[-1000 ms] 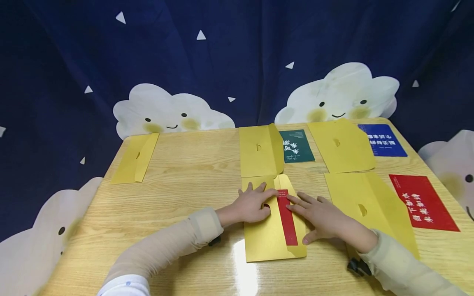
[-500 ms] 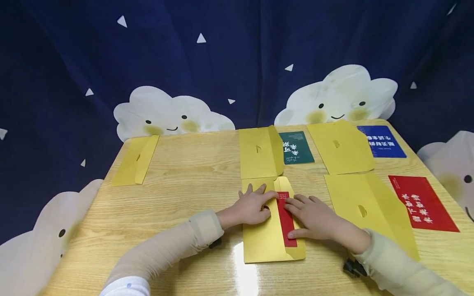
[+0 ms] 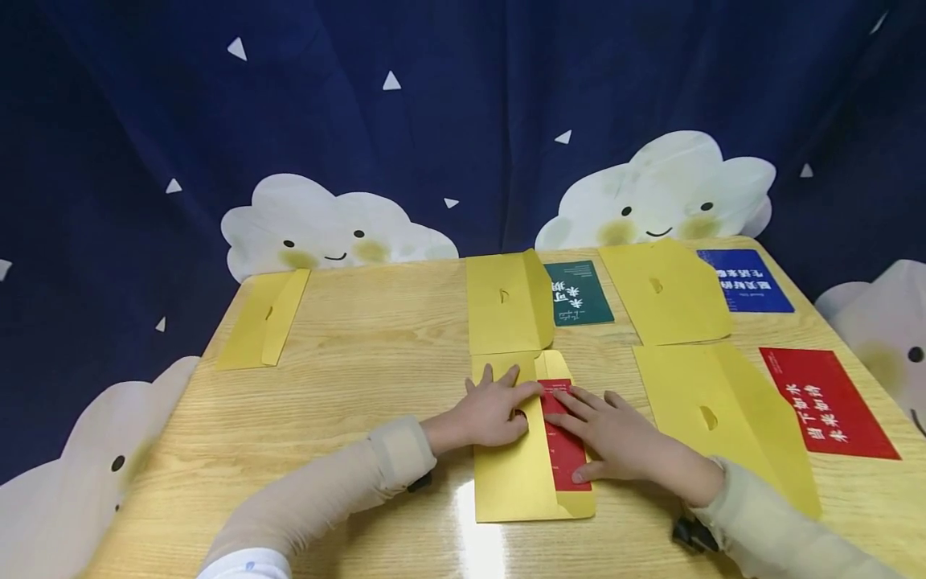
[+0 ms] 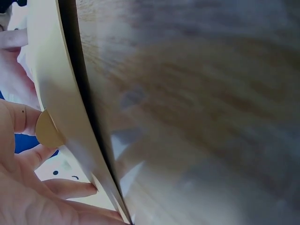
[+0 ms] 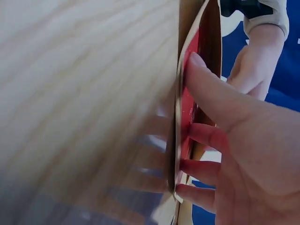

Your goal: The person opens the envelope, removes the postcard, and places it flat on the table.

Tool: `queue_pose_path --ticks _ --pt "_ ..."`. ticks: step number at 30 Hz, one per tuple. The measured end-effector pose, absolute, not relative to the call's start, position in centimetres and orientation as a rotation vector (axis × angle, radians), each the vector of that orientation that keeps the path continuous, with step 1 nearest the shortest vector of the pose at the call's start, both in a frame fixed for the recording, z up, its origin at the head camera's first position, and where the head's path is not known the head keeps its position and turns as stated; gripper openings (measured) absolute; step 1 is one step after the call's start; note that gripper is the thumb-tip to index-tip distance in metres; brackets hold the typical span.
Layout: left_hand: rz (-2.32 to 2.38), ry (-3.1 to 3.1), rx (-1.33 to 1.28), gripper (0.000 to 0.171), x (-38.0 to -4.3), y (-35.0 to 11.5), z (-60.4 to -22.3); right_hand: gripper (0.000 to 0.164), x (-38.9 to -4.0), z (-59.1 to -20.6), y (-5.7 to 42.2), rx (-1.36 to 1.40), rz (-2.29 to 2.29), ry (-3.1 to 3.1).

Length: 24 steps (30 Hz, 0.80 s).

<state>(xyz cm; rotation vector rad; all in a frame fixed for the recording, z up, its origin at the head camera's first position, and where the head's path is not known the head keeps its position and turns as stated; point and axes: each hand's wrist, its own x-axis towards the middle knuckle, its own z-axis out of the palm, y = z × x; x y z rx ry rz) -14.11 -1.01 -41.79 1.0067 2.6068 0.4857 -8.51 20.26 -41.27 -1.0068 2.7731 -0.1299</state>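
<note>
A yellow envelope lies at the table's middle with its flap folded open to the right. Out of its opening shows part of a red card. My left hand rests on the envelope with spread fingers, the thumb and index finger beside its half-round tab. My right hand lies over the red card, thumb and fingertips pressing on its face. In the right wrist view those fingers touch the red card inside the envelope's edge. The rest of that card is hidden in the envelope.
More envelopes lie around: a far-middle envelope by a green card, a far-right envelope by a blue card, a near-right envelope by another red card. A closed envelope lies far left.
My right hand has come down from the envelope's right side onto the red card. More of the card now shows, shifted to the right out of the envelope. The left hand stays in place.
</note>
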Motion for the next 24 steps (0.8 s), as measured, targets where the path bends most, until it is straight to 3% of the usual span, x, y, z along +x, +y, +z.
queue_pose_path --ticks 24 --pt "0.332 2.650 1.004 0.051 -13.5 -0.9 -41.7 0.074 -8.3 -40.7 23.9 -0.935 -0.235 2.711"
